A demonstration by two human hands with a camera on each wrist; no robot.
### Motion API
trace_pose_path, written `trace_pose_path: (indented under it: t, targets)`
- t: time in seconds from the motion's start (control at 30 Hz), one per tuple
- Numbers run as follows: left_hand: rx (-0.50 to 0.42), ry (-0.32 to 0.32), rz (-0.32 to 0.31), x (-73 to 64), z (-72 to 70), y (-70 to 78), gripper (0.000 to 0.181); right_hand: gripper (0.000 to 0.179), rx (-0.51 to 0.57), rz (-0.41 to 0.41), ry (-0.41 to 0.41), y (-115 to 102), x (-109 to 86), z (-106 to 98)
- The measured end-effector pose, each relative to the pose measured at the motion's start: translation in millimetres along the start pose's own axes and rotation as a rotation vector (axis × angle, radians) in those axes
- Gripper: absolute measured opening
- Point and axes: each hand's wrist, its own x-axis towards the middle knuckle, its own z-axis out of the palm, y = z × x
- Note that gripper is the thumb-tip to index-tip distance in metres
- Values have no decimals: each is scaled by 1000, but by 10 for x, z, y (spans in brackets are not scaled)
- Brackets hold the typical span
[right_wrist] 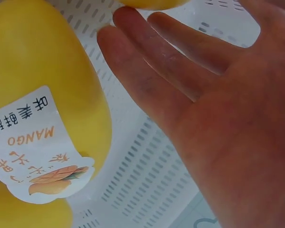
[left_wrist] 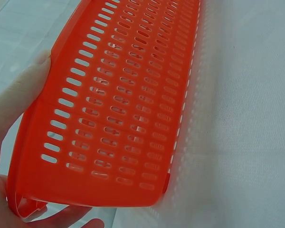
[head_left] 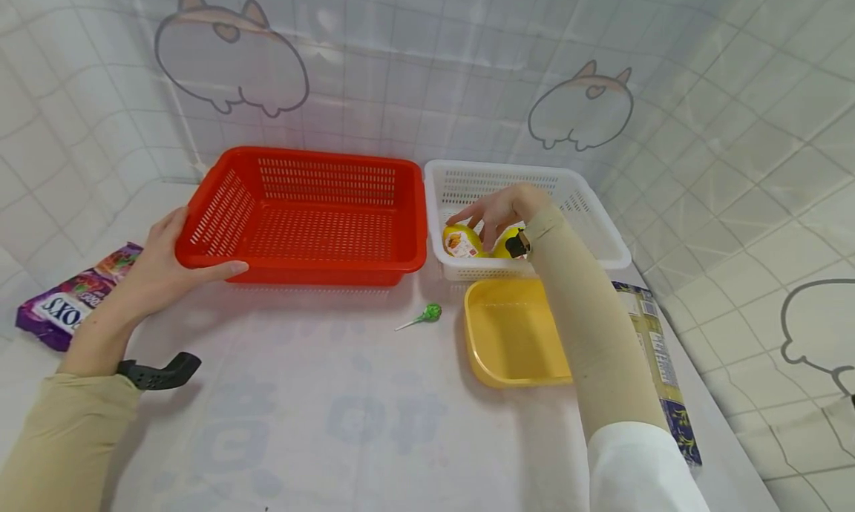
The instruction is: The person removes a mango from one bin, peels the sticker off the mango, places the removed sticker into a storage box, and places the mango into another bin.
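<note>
My left hand (head_left: pixel 156 263) grips the left end of a red slotted plastic basket (head_left: pixel 327 268), its thumb along the front rim. In the left wrist view, fingers curl round the end of the basket (left_wrist: pixel 118 99). Over a white slotted basket (head_left: pixel 604 234), my right hand (head_left: pixel 501 209) reaches down to a yellow mango (head_left: pixel 461 243) with a printed label. A second mango (head_left: pixel 502 246) lies beside it, partly covered by the wrist. The right wrist view shows extended fingers meeting one mango (right_wrist: pixel 154 4) at the top, while a labelled mango (right_wrist: pixel 42 61) fills the left side.
A green-wrapped lollipop (head_left: pixel 432 313) lies on the white table cover between the baskets. In front of the white basket stands a yellow tub (head_left: pixel 482 349), partly under my right arm. A purple packet (head_left: pixel 63 312) lies far left; a long printed packet (head_left: pixel 657 349) lies right.
</note>
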Motion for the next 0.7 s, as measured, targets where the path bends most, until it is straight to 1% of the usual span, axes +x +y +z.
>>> trace_pose_path:
  t: [0.13, 0.3, 0.5, 0.6, 0.7]
  targets:
    - [-3, 4, 10, 5, 0, -7, 113, 89, 7, 13, -5, 5, 27, -3]
    - [-10, 5, 7, 7, 4, -11, 113, 88, 15, 3, -22, -2, 52, 15]
    - [-8, 3, 0, 4, 2, -5, 114, 78, 58, -24, -52, -13, 83, 27]
    - [-7, -1, 0, 5, 0, -1, 114, 72, 69, -25, -55, -20, 100, 23]
    - [-5, -1, -1, 8, -4, 2, 113, 71, 66, -30, -52, -28, 106, 21]
